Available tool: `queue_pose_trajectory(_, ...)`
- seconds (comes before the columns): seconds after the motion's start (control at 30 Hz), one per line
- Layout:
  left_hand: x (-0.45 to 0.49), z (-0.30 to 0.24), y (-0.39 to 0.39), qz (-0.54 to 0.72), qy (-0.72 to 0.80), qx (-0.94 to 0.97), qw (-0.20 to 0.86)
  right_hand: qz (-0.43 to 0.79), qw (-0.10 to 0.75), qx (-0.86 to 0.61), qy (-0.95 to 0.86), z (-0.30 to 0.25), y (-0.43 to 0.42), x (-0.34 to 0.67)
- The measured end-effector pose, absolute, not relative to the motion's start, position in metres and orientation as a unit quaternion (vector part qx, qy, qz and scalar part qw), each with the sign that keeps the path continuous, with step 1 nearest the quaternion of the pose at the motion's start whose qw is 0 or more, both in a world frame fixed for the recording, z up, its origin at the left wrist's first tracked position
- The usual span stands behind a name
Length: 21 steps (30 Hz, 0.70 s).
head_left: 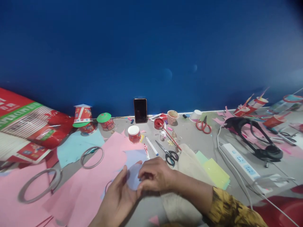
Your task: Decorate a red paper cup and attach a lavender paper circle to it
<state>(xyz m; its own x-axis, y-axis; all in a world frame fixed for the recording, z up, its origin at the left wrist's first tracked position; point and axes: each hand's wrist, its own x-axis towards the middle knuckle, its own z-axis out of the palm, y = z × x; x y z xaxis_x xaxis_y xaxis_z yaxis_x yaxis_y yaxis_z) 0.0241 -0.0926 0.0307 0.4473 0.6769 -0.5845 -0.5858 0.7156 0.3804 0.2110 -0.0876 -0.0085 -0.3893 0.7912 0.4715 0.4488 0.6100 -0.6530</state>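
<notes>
A pale lilac paper circle (133, 177) is held between my two hands, over the near middle of the table. My left hand (119, 192) supports it from below, palm up, with the thumb along its left edge. My right hand (155, 175) lies over the right edge with curled fingers, thumb and fingertips closing on the paper there. Beyond the hands lies a lilac sheet (136, 156). Black-handled scissors (170, 156), a white marker with a blue end (152, 146) and a red-and-white tube (146, 151) rest just past my right hand.
Pink paper (94, 176) spreads across the left, with tape rolls (92, 157) on it. Paper cups, including one upside down (134, 135), stand along the blue wall near a phone (140, 110). A beige cloth (187, 170) lies under my right arm; a power strip (241, 164) and cables are at right.
</notes>
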Motion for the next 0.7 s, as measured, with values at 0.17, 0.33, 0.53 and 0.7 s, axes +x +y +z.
queue_pose_trajectory(0.17,0.016,0.031,-0.082,0.323,0.324,0.032,0.889,0.123,0.512,-0.599,-0.603,0.007,-0.069,0.252)
queue_pose_trajectory(0.33,0.018,0.036,-0.072,0.389,0.358,0.024,0.848,0.108,0.463,-0.712,-0.517,0.0,-0.041,0.294)
queue_pose_trajectory(0.53,0.022,0.039,-0.069,0.401,0.381,0.002,0.833,0.132,0.388,-0.73,-0.547,-0.016,-0.028,0.297)
queue_pose_trajectory(0.7,0.022,0.035,-0.071,0.434,0.396,0.017,0.809,0.12,0.387,-0.685,-0.605,-0.001,-0.039,0.285)
